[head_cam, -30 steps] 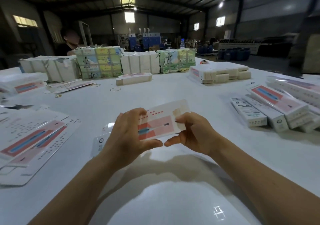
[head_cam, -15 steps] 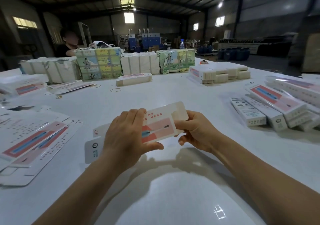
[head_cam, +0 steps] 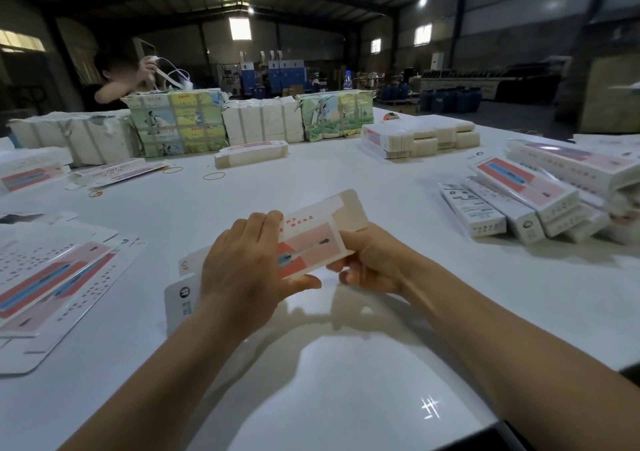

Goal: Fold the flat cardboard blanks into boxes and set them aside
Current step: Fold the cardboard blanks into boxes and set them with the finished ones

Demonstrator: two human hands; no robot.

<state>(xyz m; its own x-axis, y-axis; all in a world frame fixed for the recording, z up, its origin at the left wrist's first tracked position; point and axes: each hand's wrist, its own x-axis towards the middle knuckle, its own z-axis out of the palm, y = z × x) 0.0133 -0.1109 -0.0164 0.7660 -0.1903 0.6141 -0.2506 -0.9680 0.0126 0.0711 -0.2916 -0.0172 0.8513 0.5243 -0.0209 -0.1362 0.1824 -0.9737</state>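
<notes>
I hold one pink-and-white cardboard blank (head_cam: 311,242) above the white table (head_cam: 346,364), partly squared into a long box shape. My left hand (head_cam: 242,270) grips its left half, fingers over the top and thumb underneath. At the right end my right hand (head_cam: 374,260) pinches the blank, below the raised beige end flap. The blank's left flaps stick out behind my left hand. A pile of flat blanks (head_cam: 52,277) lies at the left. Folded boxes (head_cam: 519,208) are stacked at the right.
Wrapped bundles (head_cam: 176,124) and white stacks (head_cam: 419,137) line the far side, with one folded box (head_cam: 251,154) in front of them. Rubber bands (head_cam: 213,175) lie on the table. A person (head_cam: 117,83) works behind the bundles at the far left.
The blank has swung from a flat sheet toward a box shape, its end flap rising at the right. My left hand has slid further over the top; the right hand has shifted under the right end.
</notes>
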